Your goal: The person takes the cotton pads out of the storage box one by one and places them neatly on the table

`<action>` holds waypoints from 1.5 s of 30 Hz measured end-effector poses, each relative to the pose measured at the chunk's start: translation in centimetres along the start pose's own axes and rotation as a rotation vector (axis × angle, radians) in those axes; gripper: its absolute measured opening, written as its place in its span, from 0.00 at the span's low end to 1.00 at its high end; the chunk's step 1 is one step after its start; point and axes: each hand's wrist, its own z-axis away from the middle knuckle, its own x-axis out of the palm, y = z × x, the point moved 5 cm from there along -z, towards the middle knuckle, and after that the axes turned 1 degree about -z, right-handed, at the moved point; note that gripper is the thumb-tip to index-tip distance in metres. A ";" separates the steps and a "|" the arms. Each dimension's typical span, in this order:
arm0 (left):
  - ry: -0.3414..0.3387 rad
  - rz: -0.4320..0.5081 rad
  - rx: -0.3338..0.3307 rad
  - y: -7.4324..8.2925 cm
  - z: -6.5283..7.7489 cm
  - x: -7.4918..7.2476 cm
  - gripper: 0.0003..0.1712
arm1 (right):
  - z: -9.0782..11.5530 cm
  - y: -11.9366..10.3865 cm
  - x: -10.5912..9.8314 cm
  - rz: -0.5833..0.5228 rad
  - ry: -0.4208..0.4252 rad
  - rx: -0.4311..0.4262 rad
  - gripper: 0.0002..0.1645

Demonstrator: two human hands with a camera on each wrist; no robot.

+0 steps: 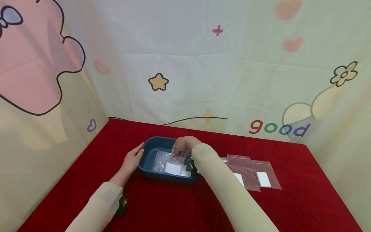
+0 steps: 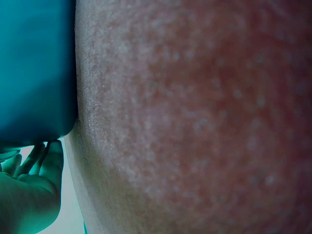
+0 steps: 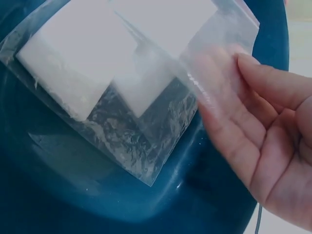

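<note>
My right hand point(image 1: 184, 145) pinches the edge of a clear bag point(image 3: 202, 41) between thumb and fingers, over another bag in the blue basin point(image 1: 166, 178). My left hand point(image 1: 132, 160) rests fairly straight fingers at the basin's left rim. More bags point(image 1: 242, 169) lie right on the table point(image 1: 162, 206). I judge I'm handling bags one by one; next calls for settling or lifting this one cleanly.
</note>
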 end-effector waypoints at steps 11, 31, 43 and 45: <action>0.001 -0.005 -0.004 0.0 0.0 0.0 0.30 | 0.9 -0.3 -0.9 -0.078 0.021 -0.058 0.09; -0.010 0.003 -0.004 0.1 0.1 0.0 0.30 | 3.4 -0.9 -2.6 -0.077 0.081 -0.150 0.14; -0.005 0.005 0.008 0.1 0.2 0.0 0.30 | 4.7 0.0 -3.5 -0.075 0.140 -0.254 0.18; -0.004 0.006 0.008 0.2 0.2 -0.1 0.30 | 5.1 0.1 -3.5 -0.082 0.150 -0.266 0.18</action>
